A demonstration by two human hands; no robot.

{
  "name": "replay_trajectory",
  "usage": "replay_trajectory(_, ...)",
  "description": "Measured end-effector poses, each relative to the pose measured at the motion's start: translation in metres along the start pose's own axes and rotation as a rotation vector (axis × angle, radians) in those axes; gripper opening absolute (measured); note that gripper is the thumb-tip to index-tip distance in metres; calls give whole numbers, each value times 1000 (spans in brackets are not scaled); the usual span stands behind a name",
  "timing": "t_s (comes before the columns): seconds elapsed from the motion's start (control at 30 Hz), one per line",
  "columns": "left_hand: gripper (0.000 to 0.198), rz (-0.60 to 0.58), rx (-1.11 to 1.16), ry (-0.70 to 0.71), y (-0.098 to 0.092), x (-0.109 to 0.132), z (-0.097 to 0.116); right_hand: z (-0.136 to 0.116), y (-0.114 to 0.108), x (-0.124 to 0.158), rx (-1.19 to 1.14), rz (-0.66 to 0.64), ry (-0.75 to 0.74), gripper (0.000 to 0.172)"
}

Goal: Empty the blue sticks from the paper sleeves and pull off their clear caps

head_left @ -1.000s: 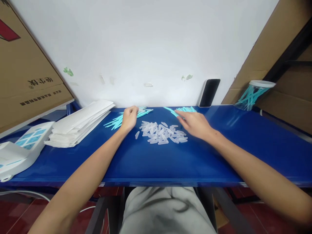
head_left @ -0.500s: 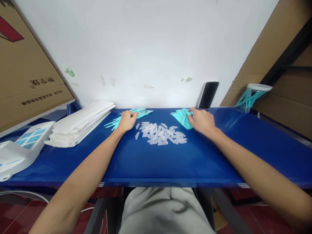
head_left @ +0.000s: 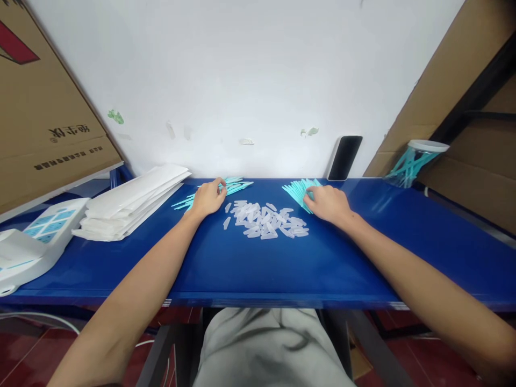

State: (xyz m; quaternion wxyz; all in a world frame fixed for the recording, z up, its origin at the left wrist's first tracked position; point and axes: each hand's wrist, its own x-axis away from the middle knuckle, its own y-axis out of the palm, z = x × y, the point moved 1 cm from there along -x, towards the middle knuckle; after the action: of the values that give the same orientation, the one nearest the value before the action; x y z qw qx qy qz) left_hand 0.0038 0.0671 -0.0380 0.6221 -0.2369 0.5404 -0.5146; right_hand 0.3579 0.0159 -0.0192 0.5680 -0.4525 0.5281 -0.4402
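Note:
My left hand (head_left: 210, 197) rests over the left pile of thin turquoise sticks (head_left: 237, 186), its thumb and forefinger slightly apart with nothing visible between them. At the right pile of turquoise sticks (head_left: 297, 192), my right hand (head_left: 328, 202) has its fingers curled together over the near right side; whatever lies under the fingertips is hidden. Between both hands a loose heap of small translucent white pieces (head_left: 266, 219) is spread on the blue table (head_left: 258, 269).
White paper sleeves (head_left: 133, 201) are stacked at the left, beside a white device with blue panels (head_left: 50, 228). A phone (head_left: 345, 157) leans on the wall. A clear cup of turquoise sticks (head_left: 411, 164) stands at the right. A large cardboard box (head_left: 52, 107) rises at the left.
My left hand's thumb and forefinger have parted a little. My right hand has shifted slightly left and its fingers have drawn closer together over the sticks.

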Motion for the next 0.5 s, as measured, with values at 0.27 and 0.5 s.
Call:
replay_trajectory(0.27, 30, -6, 26, 105, 0, -2, -1, -2, -1, 2, -7, 114, -68, 44)
replay_trajectory(0.5, 30, 40, -72, 76, 2, -3, -4, 1, -2, 0, -4, 104, -15, 48)
